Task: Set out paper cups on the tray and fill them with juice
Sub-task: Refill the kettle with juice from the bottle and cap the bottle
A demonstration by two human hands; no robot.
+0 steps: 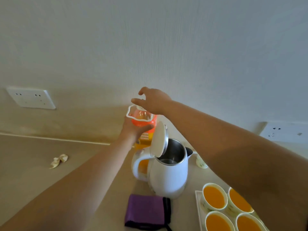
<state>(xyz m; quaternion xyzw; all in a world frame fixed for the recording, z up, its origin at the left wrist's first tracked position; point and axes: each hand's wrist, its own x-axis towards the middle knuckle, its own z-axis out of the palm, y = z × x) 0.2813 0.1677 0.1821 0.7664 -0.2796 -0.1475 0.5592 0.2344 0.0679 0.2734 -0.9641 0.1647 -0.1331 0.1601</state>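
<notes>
A beige tabletop [33, 164] runs along a pale textured wall that carries a white socket plate [30, 98] at the far left and another [283, 132] at the right. At the far centre stands a clear plastic bottle of orange juice [143, 120] with a white carrying loop round its neck. The left hand [133, 130] holds the bottle by its shoulder, the palm against its side and the thumb laid across its front. The right hand [154, 101] hovers over the bottle's top with its fingers [141, 91] curved and narrow; whether they pinch the cap cannot be told.

Just nearer than the bottle is a white electric kettle [168, 174], its lid tipped up. At the near right a white tray [198, 202] bears four white paper cups [215, 197], each filled with orange juice. One more paper cup [201, 161] stands right of the kettle. A folded purple cloth [146, 210] lies near the kettle, and a crumpled scrap of paper [59, 160] lies at the left.
</notes>
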